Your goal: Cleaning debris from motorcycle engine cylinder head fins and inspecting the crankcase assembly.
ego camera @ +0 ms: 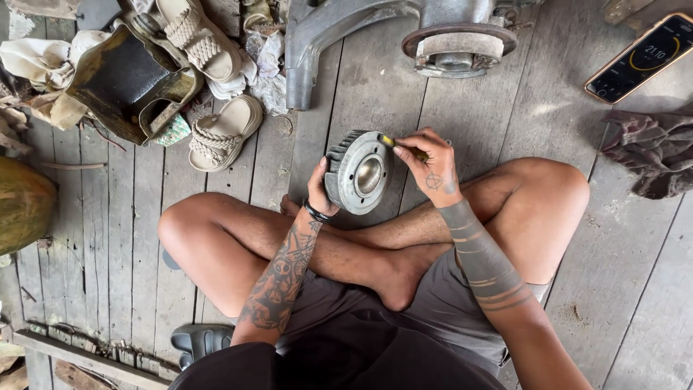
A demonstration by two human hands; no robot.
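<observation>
The left hand [320, 189] is clamped on a grey finned metal cylinder [357, 172], held above the crossed legs near the middle of the plank floor [123, 238]; the right hand [426, 166] pinches a small yellow-tipped tool [401, 145] against the cylinder's upper rim

Phone [642, 57] upper right on plank floor: rectangular dark screen lit, yellow ring, pale case.
</observation>
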